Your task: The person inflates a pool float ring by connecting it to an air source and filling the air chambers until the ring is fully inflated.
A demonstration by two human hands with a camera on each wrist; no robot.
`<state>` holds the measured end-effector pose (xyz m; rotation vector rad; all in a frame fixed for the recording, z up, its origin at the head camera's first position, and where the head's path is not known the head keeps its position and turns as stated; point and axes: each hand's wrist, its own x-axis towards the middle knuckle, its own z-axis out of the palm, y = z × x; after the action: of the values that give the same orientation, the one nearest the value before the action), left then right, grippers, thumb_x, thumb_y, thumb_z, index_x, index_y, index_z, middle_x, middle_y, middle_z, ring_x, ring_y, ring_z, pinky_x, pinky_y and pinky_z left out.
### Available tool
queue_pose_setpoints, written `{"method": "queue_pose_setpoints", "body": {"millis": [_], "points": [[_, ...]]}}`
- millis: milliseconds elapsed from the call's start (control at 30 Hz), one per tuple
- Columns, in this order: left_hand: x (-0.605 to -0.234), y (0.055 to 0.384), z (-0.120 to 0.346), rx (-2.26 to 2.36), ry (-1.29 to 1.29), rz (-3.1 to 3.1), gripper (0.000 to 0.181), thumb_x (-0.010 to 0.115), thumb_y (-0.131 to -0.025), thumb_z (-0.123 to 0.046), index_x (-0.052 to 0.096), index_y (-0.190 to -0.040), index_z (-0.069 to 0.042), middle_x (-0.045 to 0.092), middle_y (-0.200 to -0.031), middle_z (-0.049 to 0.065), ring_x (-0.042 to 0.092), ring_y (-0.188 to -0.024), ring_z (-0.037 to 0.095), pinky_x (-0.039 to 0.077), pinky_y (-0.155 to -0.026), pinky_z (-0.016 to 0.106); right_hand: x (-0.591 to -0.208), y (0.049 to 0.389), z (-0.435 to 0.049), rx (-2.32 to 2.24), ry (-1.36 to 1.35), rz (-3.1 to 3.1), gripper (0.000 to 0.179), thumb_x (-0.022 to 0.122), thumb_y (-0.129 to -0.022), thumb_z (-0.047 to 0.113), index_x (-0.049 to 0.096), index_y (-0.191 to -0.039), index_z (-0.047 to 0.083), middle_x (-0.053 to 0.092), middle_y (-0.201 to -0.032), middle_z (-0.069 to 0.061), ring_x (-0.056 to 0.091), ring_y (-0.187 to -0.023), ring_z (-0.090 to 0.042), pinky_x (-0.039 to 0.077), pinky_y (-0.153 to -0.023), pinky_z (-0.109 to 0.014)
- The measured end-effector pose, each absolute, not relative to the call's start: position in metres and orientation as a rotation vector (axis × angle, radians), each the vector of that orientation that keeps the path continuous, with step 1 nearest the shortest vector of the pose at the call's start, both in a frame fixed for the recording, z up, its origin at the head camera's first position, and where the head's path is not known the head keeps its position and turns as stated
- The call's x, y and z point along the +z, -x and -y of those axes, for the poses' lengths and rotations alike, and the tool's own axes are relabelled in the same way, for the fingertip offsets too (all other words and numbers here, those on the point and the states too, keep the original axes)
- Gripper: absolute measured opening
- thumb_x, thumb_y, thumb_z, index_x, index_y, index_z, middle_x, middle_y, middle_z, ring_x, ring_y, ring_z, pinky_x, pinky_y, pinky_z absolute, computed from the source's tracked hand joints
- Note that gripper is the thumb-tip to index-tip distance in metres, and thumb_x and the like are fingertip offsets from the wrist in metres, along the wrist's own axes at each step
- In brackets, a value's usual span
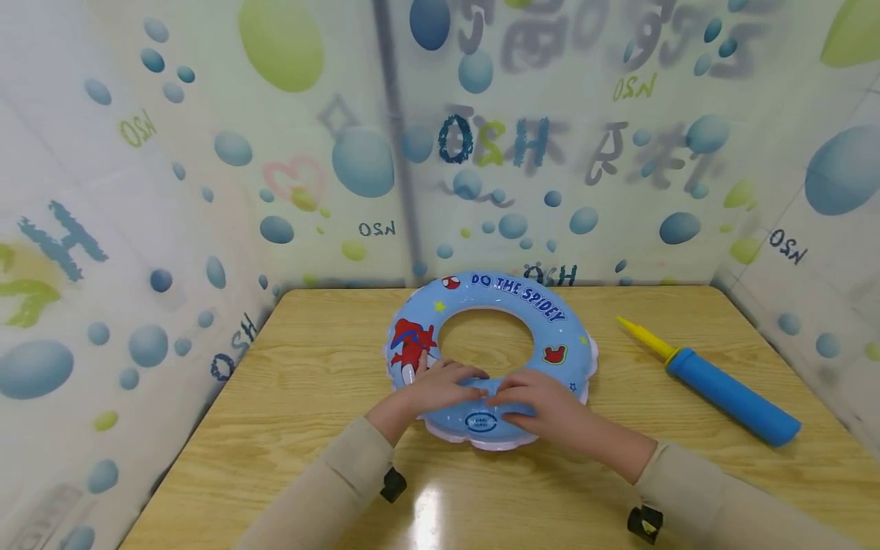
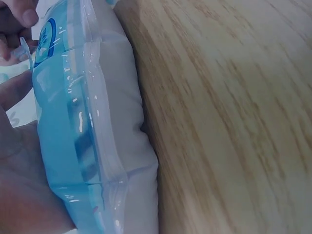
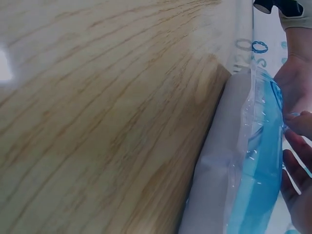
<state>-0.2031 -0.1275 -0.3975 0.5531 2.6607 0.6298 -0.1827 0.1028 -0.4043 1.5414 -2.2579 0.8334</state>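
An inflated light blue swim ring (image 1: 567, 344) with a pale scalloped edge lies flat on the wooden table. It bears a red cartoon figure and "DO THE SPIDEY" lettering. My left hand (image 1: 440, 384) rests on the ring's near left part, fingers extended across the tube towards its inner edge. From the right, my right hand (image 1: 543, 405) reaches over the near part and pinches a small clear valve (image 2: 22, 50) that stands up from the ring. In the left wrist view, a left fingertip (image 2: 19, 90) lies right at the valve's base.
To the right on the table (image 1: 309, 351) lies a blue hand pump (image 1: 732, 393) with a yellow nozzle, which points away to the back left. A patterned curtain (image 1: 330, 252) with blue and green spots hangs behind the table and at both sides.
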Motion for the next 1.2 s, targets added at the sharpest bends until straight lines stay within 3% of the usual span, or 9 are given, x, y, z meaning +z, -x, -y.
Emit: {"method": "queue_pose_setpoints", "body": {"millis": [267,467,833,1200], "points": [[-0.391,0.197,0.12,0.596,-0.561,-2.703,0.048,0.051,-0.095,-0.053,0.057,-0.136,-0.028,0.054,-0.139,-0.003,0.037,-0.128,0.027,-0.006,-0.107,0.065,-0.408,0.185,-0.1,0.931,-1.506,2.246,0.027,0.083,-0.074,-0.001,0.076,-0.096,0.013,0.062,-0.092,0.005,0.059,-0.088,-0.012,0.051,-0.078,-0.027],[-0.387,0.192,0.118,0.59,-0.603,-2.712,0.045,0.051,-0.097,-0.049,0.059,-0.135,-0.026,0.056,-0.136,-0.006,0.035,-0.134,0.028,-0.006,-0.106,0.066,-0.409,0.185,-0.104,0.986,-1.485,2.249,0.027,0.082,-0.074,-0.003,0.075,-0.094,0.014,0.063,-0.093,0.006,0.059,-0.089,-0.012,0.051,-0.078,-0.027],[-0.387,0.189,0.109,0.723,-0.805,-2.748,0.034,0.075,-0.086,-0.034,0.071,-0.117,-0.02,0.066,-0.116,-0.011,0.053,-0.121,0.016,-0.001,-0.103,0.074,-0.405,0.182,-0.115,1.143,-1.363,2.374,0.024,0.077,-0.08,-0.002,0.072,-0.1,0.011,0.069,-0.096,0.004,0.063,-0.089,-0.014,0.053,-0.078,-0.032],[-0.39,0.188,0.102,0.705,-0.813,-2.773,0.038,0.083,-0.077,-0.038,0.073,-0.111,-0.024,0.067,-0.11,-0.017,0.056,-0.115,0.011,0.001,-0.105,0.072,-0.404,0.18,-0.121,1.21,-1.27,2.452,0.02,0.074,-0.085,0.003,0.071,-0.104,0.01,0.068,-0.096,0.003,0.062,-0.085,-0.012,0.054,-0.075,-0.038]]}}
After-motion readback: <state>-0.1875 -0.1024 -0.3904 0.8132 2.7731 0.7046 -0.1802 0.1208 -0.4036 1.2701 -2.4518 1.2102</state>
